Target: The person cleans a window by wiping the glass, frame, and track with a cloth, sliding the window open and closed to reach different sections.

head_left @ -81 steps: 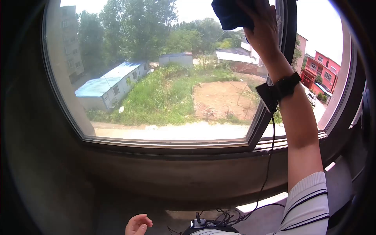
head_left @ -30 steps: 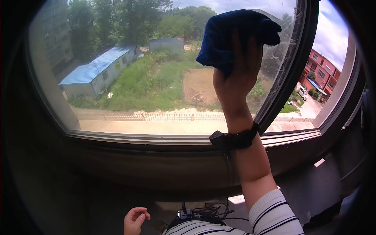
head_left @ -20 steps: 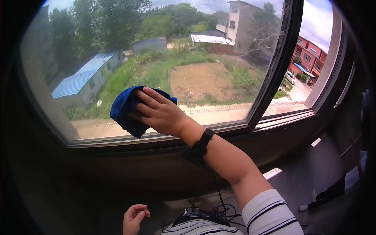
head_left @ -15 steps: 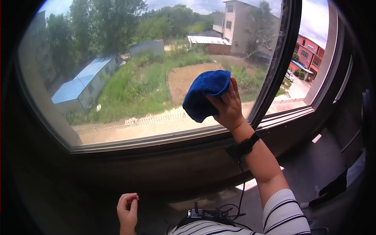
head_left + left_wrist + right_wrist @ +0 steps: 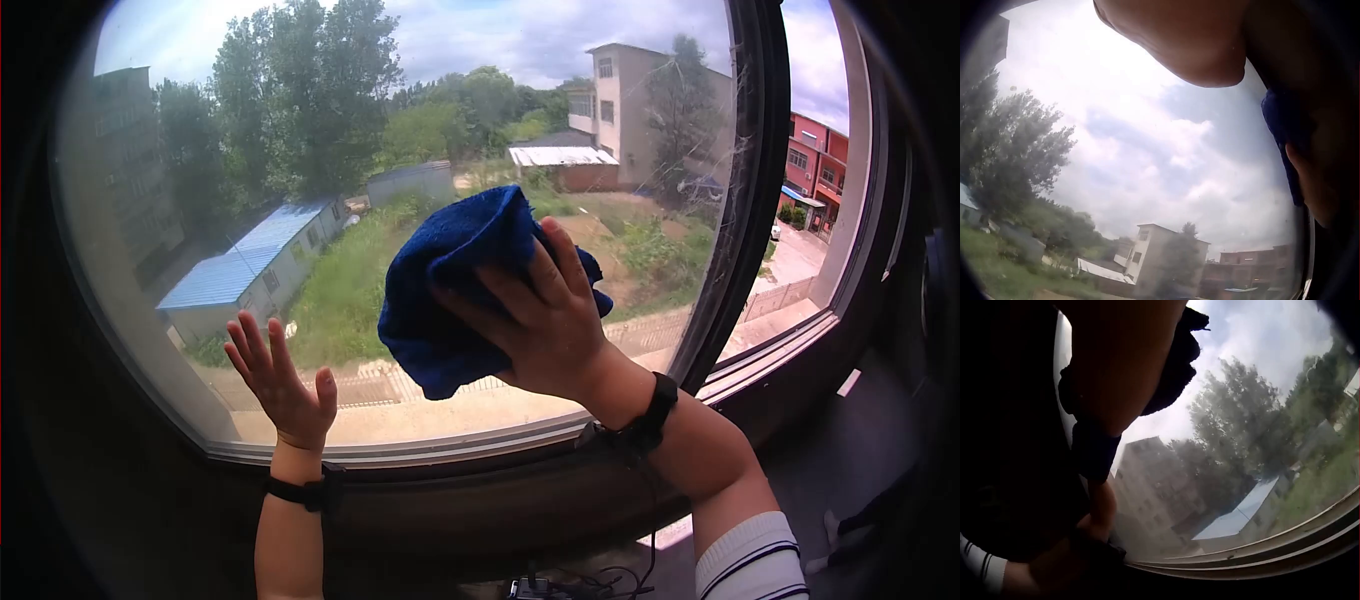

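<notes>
A blue cloth (image 5: 450, 290) lies bunched under my right hand (image 5: 555, 325) in front of the window pane (image 5: 420, 60). The right fingers are spread over the cloth, flat rather than curled, with cloth showing between them. To the left, my left hand (image 5: 282, 385) is raised at the lower left of the pane with fingers spread and nothing in it; whether it touches the glass I cannot tell. In the left wrist view the cloth (image 5: 1288, 128) shows at the right edge. In the right wrist view the dark cloth (image 5: 1175, 378) hangs around the right hand (image 5: 1125, 362).
A dark upright window frame (image 5: 762, 190) stands right of the pane, and the sill track (image 5: 480, 440) runs below. Black cables (image 5: 625, 578) hang at the bottom beside a small device. Part of another person's leg (image 5: 880, 505) shows at the lower right.
My left hand has risen from low by the body to the pane, its fingers now spread. The right hand and cloth have moved slightly left and lower in the picture.
</notes>
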{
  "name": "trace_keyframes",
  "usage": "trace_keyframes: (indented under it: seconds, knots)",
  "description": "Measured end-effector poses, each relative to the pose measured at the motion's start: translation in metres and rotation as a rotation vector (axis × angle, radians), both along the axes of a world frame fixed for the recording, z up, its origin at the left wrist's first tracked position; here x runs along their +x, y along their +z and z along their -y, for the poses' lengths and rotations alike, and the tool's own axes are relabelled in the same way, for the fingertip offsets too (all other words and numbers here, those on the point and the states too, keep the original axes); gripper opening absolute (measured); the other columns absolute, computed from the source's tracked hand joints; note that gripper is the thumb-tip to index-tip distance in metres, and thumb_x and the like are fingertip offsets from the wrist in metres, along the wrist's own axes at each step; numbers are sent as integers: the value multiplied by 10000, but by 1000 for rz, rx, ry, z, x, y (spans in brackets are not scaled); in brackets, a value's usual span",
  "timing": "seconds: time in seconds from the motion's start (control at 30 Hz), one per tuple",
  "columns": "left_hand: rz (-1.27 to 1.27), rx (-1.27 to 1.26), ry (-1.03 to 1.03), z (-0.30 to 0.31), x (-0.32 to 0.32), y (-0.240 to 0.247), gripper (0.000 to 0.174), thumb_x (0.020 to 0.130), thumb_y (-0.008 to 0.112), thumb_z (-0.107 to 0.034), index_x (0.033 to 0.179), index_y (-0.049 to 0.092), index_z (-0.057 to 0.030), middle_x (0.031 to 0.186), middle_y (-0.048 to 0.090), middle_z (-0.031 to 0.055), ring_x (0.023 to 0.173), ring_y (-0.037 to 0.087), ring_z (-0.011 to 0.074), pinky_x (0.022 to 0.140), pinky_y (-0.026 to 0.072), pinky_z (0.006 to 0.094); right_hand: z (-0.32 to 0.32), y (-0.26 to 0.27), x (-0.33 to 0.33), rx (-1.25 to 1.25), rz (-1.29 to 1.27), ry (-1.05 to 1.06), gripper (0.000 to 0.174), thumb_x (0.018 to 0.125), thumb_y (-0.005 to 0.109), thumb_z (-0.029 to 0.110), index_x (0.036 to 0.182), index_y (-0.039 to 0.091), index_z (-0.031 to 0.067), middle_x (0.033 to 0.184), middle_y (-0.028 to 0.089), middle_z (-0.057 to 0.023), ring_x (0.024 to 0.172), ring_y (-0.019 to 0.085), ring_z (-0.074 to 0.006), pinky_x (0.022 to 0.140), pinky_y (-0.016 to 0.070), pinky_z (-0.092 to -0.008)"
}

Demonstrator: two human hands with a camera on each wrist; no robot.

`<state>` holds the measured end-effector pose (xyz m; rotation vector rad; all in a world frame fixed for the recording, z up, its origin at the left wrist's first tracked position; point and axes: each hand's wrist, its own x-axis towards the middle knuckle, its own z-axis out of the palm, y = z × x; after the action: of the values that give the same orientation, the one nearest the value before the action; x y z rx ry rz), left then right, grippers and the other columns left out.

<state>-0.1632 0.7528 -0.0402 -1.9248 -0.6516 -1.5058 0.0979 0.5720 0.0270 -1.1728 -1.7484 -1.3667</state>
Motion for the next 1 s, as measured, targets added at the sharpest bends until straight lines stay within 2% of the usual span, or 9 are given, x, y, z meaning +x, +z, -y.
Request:
trace_keyframes:
  seconds: [0.1,0.23,0.33,0.43,0.53,0.57,0.67,0.8,1.0]
  knots:
    - [-6,6,-3,-1,1,1,711,995,336,-532,1560,232,-114,1619,169,206,1501,120,405,1188,69,568,11,-84,12,-316,337,55,338,792,592,228,1108,707,194,1057,574,10,1348,429,-263,1208,250,-555]
    - [-10,-9,-33,3,3,-2,710,993,338,-530,1561,234,-116,1617,173,211,1500,124,409,1186,65,574,59,-62,84,-300,383,-77,324,738,633,201,1036,722,295,1017,582,3,1310,487,-287,1189,260,-602]
    - [-4,-10,-33,1,3,-4,712,991,340,-530,1562,234,-118,1616,178,210,1499,125,409,1187,63,573,77,48,98,96,101,-350,483,713,729,245,1193,689,274,1269,589,-84,1307,468,-407,1172,289,-562]
    - [-7,-24,-31,2,2,-5,715,987,346,-528,1562,234,-117,1616,185,204,1501,126,401,1191,56,563,47,153,112,322,-519,-237,433,709,753,204,1137,692,184,1231,602,-106,1241,524,-341,1001,455,-486]
    - [10,-4,-23,4,3,-2,712,990,341,-524,1557,245,-105,1618,190,194,1503,139,384,1193,53,557,2,180,37,596,-74,-66,187,853,645,145,910,621,-32,864,654,-242,851,643,-397,689,508,-450]
    - [4,-3,-32,2,4,-2,712,990,341,-524,1557,245,-105,1618,190,194,1503,139,384,1193,53,557,-10,149,10,229,-391,-126,468,708,735,205,1161,657,118,1340,554,-137,1190,546,-362,969,460,-450]
    - [-14,24,-7,-3,1,-2,715,982,352,-514,1561,230,-113,1611,182,222,1496,139,413,1186,70,579,-37,35,-45,98,24,70,436,773,670,207,1208,686,244,1269,596,-39,1351,454,-291,1193,274,-503]
    - [-9,18,-20,3,4,2,701,994,342,-501,1557,236,-96,1613,180,217,1498,137,407,1186,66,573,-13,-85,-18,-367,309,203,210,843,585,227,991,705,139,1249,607,-37,1396,397,-262,1222,233,-503]
    - [-7,22,-23,7,7,3,718,998,342,-521,1554,233,-80,1618,174,203,1504,114,396,1190,61,559,78,-3,116,-64,213,-142,371,777,659,221,1135,708,303,1123,616,-25,1353,450,-324,1212,222,-553]
